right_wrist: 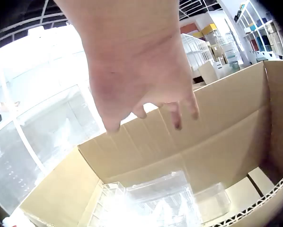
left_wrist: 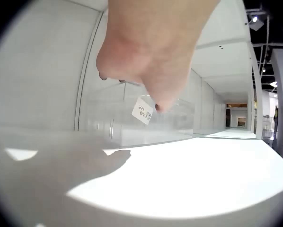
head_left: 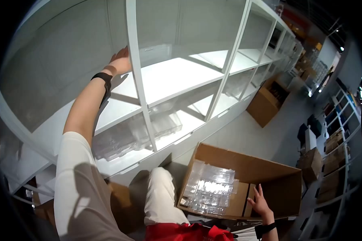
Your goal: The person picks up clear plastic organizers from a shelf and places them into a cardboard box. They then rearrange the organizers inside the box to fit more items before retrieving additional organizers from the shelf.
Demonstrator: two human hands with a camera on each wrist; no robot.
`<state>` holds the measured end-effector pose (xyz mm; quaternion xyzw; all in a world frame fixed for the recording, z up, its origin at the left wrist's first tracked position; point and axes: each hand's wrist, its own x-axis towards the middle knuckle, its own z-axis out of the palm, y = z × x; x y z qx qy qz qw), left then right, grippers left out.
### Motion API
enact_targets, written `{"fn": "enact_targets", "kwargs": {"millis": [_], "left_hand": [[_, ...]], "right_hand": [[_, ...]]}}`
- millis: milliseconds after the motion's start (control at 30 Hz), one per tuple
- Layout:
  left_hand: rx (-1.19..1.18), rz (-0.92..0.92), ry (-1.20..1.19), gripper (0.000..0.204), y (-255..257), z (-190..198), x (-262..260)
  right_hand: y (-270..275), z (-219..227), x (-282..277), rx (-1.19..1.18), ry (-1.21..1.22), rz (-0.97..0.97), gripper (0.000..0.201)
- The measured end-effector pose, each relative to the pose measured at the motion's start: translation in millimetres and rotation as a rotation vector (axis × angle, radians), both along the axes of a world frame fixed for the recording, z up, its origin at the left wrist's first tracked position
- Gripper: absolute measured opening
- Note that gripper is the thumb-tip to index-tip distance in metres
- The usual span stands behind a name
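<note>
My left hand (head_left: 120,63) reaches into a white shelf compartment, fingers extended, palm low over the shelf board. Beyond it stands a clear plastic box (left_wrist: 155,128) with a small white label (left_wrist: 142,111); the thumb tip overlaps the box beside the label in the left wrist view. Other fingertips are partly hidden behind the palm. My right hand (head_left: 261,205) hovers with spread fingers over the near side of an open cardboard box (head_left: 249,156), holding nothing. Inside that carton, clear plastic boxes (head_left: 211,186) lie stacked toward its left end.
More clear plastic boxes (head_left: 128,140) stand on the lower shelf. White uprights (head_left: 133,52) divide the shelving, one just right of my left hand. Another open carton (head_left: 268,100) stands on the floor farther along. Racks with cartons (head_left: 332,160) line the right side.
</note>
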<state>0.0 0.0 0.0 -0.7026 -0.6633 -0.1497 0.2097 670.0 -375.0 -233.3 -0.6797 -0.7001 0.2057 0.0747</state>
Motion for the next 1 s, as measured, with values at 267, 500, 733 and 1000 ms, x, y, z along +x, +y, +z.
{"fn": "enact_targets", "kwargs": {"millis": [267,500,733,1000], "left_hand": [[-0.092,0.081,0.08,0.049,-10.3,12.3,4.7],[-0.104,0.171,0.181,0.042,-49.6,18.7,4.0],[0.096,0.14,0.195,0.04,-136.4,4.6,-16.2],[0.452,0.151,0.153,0.03,-259.3,-15.3,-20.7]], "right_hand": [[-3.5,33.9,-5.5,-0.033,-0.032,-0.081,0.067],[5.8,17.3,-29.0,-0.014,0.081,0.04,0.066],[-7.3,13.6,-9.0,-0.046,0.141,0.008,0.066],[12.9,30.6,-19.0,0.033,0.127,0.12,0.067]]}}
